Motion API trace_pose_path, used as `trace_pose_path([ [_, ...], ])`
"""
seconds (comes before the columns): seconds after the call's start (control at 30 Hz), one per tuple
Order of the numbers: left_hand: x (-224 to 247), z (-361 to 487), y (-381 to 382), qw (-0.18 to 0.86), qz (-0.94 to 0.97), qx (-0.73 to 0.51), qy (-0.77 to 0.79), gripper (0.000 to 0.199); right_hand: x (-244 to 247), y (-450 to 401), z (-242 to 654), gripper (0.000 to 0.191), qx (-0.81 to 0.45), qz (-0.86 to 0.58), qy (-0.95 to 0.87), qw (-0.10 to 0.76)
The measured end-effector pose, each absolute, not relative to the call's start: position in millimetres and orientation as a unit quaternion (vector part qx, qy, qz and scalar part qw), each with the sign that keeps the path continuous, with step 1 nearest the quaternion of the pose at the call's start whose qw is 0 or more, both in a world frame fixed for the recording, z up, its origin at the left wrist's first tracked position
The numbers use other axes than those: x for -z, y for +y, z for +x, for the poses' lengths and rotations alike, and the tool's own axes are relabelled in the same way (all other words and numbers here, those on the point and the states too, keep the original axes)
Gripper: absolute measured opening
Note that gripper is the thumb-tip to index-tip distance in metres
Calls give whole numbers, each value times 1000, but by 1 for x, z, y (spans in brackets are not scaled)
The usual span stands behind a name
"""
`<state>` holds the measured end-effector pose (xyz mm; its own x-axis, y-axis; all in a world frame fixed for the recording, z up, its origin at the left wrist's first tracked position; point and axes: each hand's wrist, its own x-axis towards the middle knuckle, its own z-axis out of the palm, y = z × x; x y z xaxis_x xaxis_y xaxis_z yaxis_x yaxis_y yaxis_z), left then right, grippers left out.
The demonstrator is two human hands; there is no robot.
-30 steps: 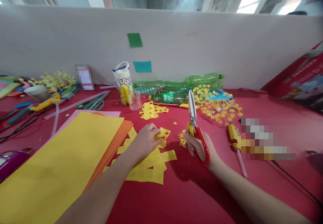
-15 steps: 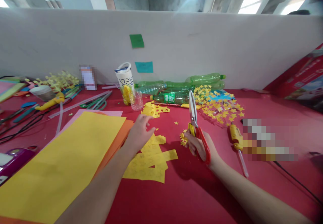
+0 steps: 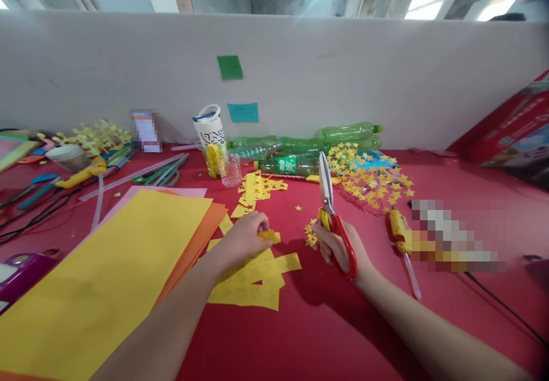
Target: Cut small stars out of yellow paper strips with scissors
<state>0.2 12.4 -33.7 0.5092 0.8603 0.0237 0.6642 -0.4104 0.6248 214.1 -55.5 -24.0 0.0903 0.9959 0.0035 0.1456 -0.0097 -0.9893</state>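
From where I stand, the person's left hand point(image 3: 244, 237) has its fingers point(image 3: 262, 219) curled closed around a small yellow paper piece point(image 3: 271, 235), which pokes out at their tips, toward three o'clock. Loose yellow paper strips point(image 3: 257, 284) lie on the red worktop point(image 3: 295, 341), toward five o'clock of that hand, and star-holed yellow scraps point(image 3: 254, 185) sit at twelve.

The right hand point(image 3: 341, 249) grips red-and-yellow-handled metal scissors point(image 3: 326, 189) within its fingers, blades aimed near twelve o'clock. A little cluster of yellow paper stars point(image 3: 309, 232) is at its fingertips, toward ten; whether they're pinched, I can't tell. A bigger star heap point(image 3: 373, 183) spreads toward one.
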Motion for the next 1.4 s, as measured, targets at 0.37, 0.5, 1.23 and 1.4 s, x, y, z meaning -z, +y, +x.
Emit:
trace_pose_path([
  [0.37, 1, 9, -2, 557, 707, -225, 372, 15, 20, -58, 212, 31, -450, -551, -513, 480],
  [0.5, 1, 19, -16, 623, 669, -198, 355, 15, 13, -62, 205, 31, -452, -562, -539, 434],
  [1.23, -6, 4, 3, 510, 561, -490, 430, 17, 1, -68, 209, 31, -341, -570, -707, 242],
  [1.4, -10, 3, 0, 494, 555, -530, 409, 17, 2, -69, 211, 36, -285, -586, -735, 185],
])
